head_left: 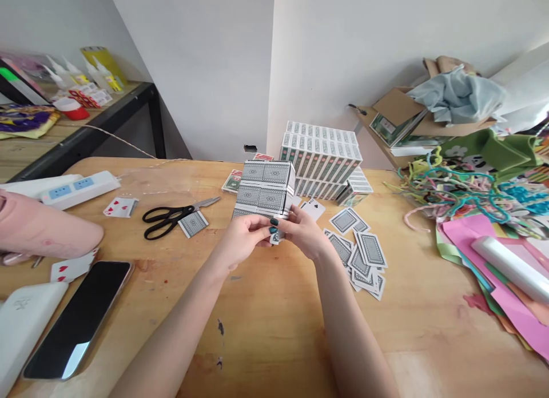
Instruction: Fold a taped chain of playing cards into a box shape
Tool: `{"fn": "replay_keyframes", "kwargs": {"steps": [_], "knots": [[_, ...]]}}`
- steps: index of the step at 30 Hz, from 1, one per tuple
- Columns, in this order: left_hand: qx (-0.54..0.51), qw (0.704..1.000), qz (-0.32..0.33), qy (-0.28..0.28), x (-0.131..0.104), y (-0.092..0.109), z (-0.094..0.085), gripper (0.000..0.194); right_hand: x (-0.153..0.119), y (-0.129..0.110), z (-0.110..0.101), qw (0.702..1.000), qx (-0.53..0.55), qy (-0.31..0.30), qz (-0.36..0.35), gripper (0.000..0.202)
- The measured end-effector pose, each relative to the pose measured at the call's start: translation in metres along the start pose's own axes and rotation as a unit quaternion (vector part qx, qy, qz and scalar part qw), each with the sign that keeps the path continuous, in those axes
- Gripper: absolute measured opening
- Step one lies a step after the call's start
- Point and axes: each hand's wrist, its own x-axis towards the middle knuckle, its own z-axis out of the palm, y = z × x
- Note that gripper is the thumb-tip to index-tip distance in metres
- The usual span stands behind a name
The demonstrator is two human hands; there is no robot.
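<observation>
A box-like structure made of patterned playing cards (pixel 263 186) is held up over the middle of the table. My left hand (pixel 242 235) grips its lower front edge, thumb pressed near a small card piece (pixel 275 238). At the lower right corner, my right hand (pixel 305 232) pinches the same structure, its thumb close to the left thumb. The fingers behind the structure are partly hidden. Loose cards (pixel 371 249) lie face down to the right of my right hand. Black-handled scissors (pixel 171 214) rest at the left, partly over a single card (pixel 194 223).
Stacked card boxes (pixel 319 152) stand behind the hands. On the left are a phone (pixel 81 318), a pink bottle (pixel 47 226) and a power strip (pixel 81 187). Colored paper (pixel 484 261) and tangled cords (pixel 463 186) lie on the right of the wooden table (pixel 266 329).
</observation>
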Motion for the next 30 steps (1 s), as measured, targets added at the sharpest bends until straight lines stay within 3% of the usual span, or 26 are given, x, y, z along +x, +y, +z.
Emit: {"fn": "replay_keyframes", "kwargs": {"steps": [5, 10, 14, 19, 22, 27, 30], "knots": [[0.119, 0.992, 0.047, 0.011, 0.003, -0.013, 0.002, 0.016, -0.003, 0.012, -0.006, 1.000, 0.000, 0.004, 0.010, 0.042], [0.268, 0.945, 0.176, 0.062, -0.003, -0.023, 0.003, 0.027, -0.009, 0.019, -0.009, 1.000, -0.001, 0.028, 0.015, 0.042], [0.296, 0.923, 0.240, 0.058, -0.007, -0.025, 0.001, 0.032, -0.012, 0.021, -0.009, 0.999, 0.001, 0.036, 0.018, 0.047], [0.325, 0.908, 0.238, 0.113, -0.008, -0.029, 0.004, 0.016, -0.013, 0.025, -0.008, 0.999, 0.009, 0.043, 0.015, 0.050], [0.389, 0.880, 0.229, 0.149, -0.010, -0.028, 0.007, 0.015, -0.013, 0.030, -0.009, 0.999, 0.011, 0.052, 0.013, 0.052], [0.504, 0.799, 0.237, 0.227, -0.013, -0.021, 0.010, 0.046, -0.014, 0.034, -0.010, 0.999, 0.022, 0.047, 0.004, 0.051], [0.509, 0.809, 0.196, 0.217, -0.011, -0.018, 0.009, 0.062, -0.013, 0.035, -0.010, 0.998, 0.028, 0.050, 0.002, 0.052]]}}
